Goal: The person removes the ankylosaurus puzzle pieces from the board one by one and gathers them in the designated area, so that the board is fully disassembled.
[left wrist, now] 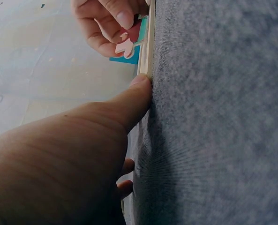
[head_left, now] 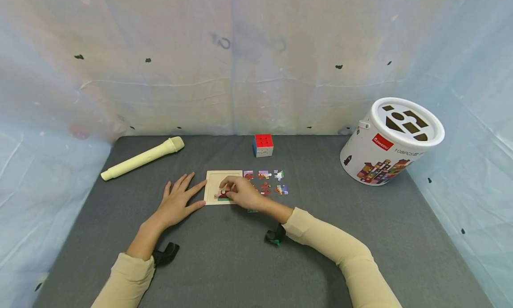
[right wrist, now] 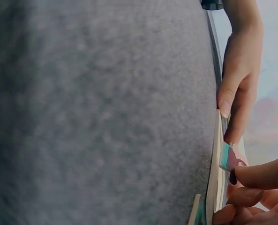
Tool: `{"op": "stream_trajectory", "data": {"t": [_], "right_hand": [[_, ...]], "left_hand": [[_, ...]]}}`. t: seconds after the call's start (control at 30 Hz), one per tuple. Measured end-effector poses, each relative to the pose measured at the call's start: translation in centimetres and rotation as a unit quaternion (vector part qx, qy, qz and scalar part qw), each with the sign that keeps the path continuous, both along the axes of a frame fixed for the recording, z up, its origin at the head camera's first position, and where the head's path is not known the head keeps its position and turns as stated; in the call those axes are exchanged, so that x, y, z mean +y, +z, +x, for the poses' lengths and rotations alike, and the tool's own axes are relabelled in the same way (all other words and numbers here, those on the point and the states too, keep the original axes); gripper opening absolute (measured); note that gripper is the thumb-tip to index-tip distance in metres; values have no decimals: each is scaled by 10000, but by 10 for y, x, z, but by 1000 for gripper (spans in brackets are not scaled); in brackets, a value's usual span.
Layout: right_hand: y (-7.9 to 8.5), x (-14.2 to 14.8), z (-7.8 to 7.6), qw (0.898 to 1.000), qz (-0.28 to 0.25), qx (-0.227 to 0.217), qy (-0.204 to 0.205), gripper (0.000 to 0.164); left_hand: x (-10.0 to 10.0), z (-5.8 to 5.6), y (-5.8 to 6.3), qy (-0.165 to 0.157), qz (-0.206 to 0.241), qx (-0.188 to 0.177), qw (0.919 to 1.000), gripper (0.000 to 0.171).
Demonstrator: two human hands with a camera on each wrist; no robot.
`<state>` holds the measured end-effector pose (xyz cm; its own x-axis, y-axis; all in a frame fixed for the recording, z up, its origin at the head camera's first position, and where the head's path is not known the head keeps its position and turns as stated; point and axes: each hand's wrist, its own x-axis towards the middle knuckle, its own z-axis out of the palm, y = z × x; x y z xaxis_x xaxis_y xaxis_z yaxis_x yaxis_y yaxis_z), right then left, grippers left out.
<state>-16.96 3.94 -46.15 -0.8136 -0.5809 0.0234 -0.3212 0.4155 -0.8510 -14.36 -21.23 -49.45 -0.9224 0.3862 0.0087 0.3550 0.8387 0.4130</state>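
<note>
My left hand (head_left: 175, 204) lies spread on the table, its thumb and forefinger touching the left edge of a shallow wooden puzzle tray (head_left: 213, 178). In the left wrist view the thumb presses at the tray's rim (left wrist: 146, 61). Over the tray, my right hand (head_left: 245, 193) pinches a jigsaw piece (right wrist: 228, 158) between thumb and fingers. Dark red, pink and green show on this piece, which stands tilted at the tray's lower edge in the right wrist view. The fingers hide part of it.
Loose jigsaw pieces (head_left: 266, 188) lie in rows right of the tray, some partly behind the right hand. A puzzle cube (head_left: 263, 146) sits behind them. At the back left lies a pale yellow microphone-shaped object (head_left: 142, 160); a white lidded bucket (head_left: 384, 147) stands far right.
</note>
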Motion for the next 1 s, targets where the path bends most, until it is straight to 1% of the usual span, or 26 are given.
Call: {"op": "stream_trajectory", "data": {"t": [0.13, 0.3, 0.43, 0.57, 0.8, 1.0], "right_hand": [[1, 0, 0, 9998, -142, -144, -24, 21], [0, 1, -1, 9998, -132, -140, 9, 21], [-1, 3, -1, 9996, -196, -226, -14, 20], [5, 9, 0, 9991, -293, -291, -84, 18], [15, 38, 1, 9996, -173, -21, -228, 17], [16, 72, 4, 9990, 53, 117, -425, 13]], "left_hand": [[0, 0, -1, -1, 4, -2, 10000, 69], [0, 0, -1, 4, 19, 2, 10000, 70], [0, 0, -1, -7, 24, -2, 10000, 69], [0, 0, -1, -23, 34, 1, 10000, 69], [-1, 0, -2, -65, 50, 4, 10000, 69], [-2, 0, -1, -102, 90, 49, 9999, 69]]}}
